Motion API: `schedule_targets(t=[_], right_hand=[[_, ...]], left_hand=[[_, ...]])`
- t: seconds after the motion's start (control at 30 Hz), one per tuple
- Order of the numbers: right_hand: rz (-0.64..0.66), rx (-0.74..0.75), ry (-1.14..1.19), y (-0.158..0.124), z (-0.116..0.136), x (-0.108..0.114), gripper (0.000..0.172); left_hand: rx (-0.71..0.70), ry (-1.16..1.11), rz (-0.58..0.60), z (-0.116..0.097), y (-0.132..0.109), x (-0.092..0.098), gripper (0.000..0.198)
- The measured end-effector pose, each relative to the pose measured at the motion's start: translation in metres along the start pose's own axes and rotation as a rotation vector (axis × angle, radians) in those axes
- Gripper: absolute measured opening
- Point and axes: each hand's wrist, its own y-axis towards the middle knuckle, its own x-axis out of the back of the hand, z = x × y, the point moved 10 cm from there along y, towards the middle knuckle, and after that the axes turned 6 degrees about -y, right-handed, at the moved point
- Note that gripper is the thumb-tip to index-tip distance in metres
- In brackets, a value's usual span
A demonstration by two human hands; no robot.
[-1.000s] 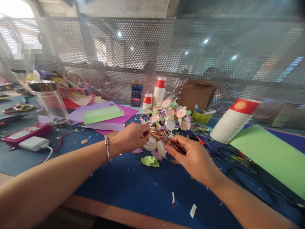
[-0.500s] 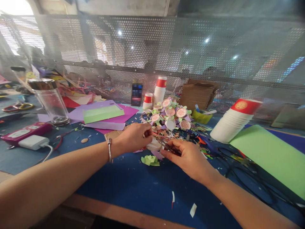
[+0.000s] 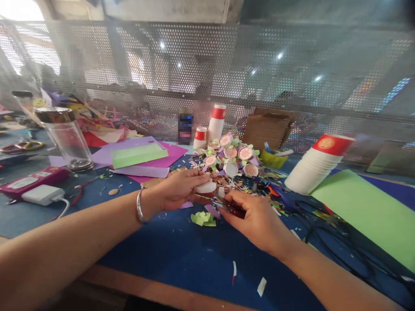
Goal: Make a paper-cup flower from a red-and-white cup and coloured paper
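Pinched in my left hand (image 3: 186,183) is a round white paper-cup bottom (image 3: 206,187), held roughly flat above the table. My right hand (image 3: 251,214) is closed around a pair of dark scissors (image 3: 231,206), whose tips point left to the disc's near right edge. I cannot tell whether the blades touch it. Just below the hands lie crumpled green paper pieces (image 3: 203,219) and a purple scrap (image 3: 212,211). Beyond them rises a pile of cup-bottom paper flowers (image 3: 231,152) with green and purple petals.
A tilted stack of paper cups (image 3: 317,164) stands right, beside green paper (image 3: 372,216) and black cables (image 3: 337,250). To the left are a glass jar (image 3: 69,142), a pink power strip (image 3: 34,183) and coloured sheets (image 3: 139,155). A perforated metal screen (image 3: 181,65) runs behind.
My left hand has turned over, its bracelet shifting with it, and has lifted the cup bottom slightly up and left. My right hand with the scissors has barely moved.
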Motion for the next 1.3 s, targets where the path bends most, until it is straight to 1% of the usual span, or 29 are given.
schedule_targets(t=[0.17,0.3,0.37,0.47,0.57,0.6,0.67,0.7,0.77,0.83,0.97,1.03,1.1,1.2,1.3], right_hand=[[0.01,0.047,-0.048,-0.001,0.004,-0.004,0.006],[0.045,0.022,0.051,0.0,0.004,-0.009,0.01],[0.042,-0.001,0.115,0.0,0.005,-0.009,0.015],[0.015,-0.014,0.167,0.001,0.006,-0.006,0.023],[-0.009,-0.009,0.209,0.001,0.006,-0.004,0.026],[-0.019,-0.011,0.223,0.001,0.005,-0.003,0.027],[-0.043,-0.023,0.243,0.001,0.002,-0.001,0.029],[-0.053,-0.03,0.246,0.001,0.0,0.0,0.03],[-0.067,-0.035,0.232,0.001,-0.001,0.002,0.032],[-0.072,-0.041,0.209,0.001,-0.002,0.003,0.032],[-0.053,-0.07,0.185,0.0,-0.008,0.002,0.028],[-0.045,-0.068,0.182,0.001,-0.009,0.002,0.025],[-0.043,-0.053,0.184,0.001,-0.009,0.003,0.023],[-0.039,-0.055,0.188,0.002,-0.009,0.003,0.023],[-0.031,-0.072,0.198,0.002,-0.012,0.002,0.025]], left_hand=[[0.037,0.002,0.065,0.009,-0.004,-0.014,0.019],[0.118,0.021,0.069,0.017,-0.009,-0.02,0.016],[0.123,0.001,0.065,0.017,-0.01,-0.022,0.015],[0.055,-0.036,0.006,0.011,-0.008,-0.019,0.009],[-0.019,-0.015,-0.074,0.008,-0.004,-0.011,0.002],[-0.044,-0.005,-0.081,0.007,-0.003,-0.01,0.009],[-0.1,0.005,-0.064,0.004,-0.001,-0.011,0.025],[-0.115,0.006,-0.038,0.004,-0.001,-0.013,0.03],[-0.112,0.02,0.027,0.005,0.001,-0.018,0.028],[-0.074,0.06,0.074,0.008,0.001,-0.021,0.019],[-0.03,0.161,0.146,0.01,0.002,-0.022,0.012],[-0.05,0.23,0.198,0.009,0.002,-0.023,0.014],[-0.105,0.327,0.237,0.007,0.003,-0.024,0.017],[-0.173,0.44,0.233,0.005,0.004,-0.02,0.019],[-0.212,0.569,0.16,0.002,0.006,-0.014,0.02]])
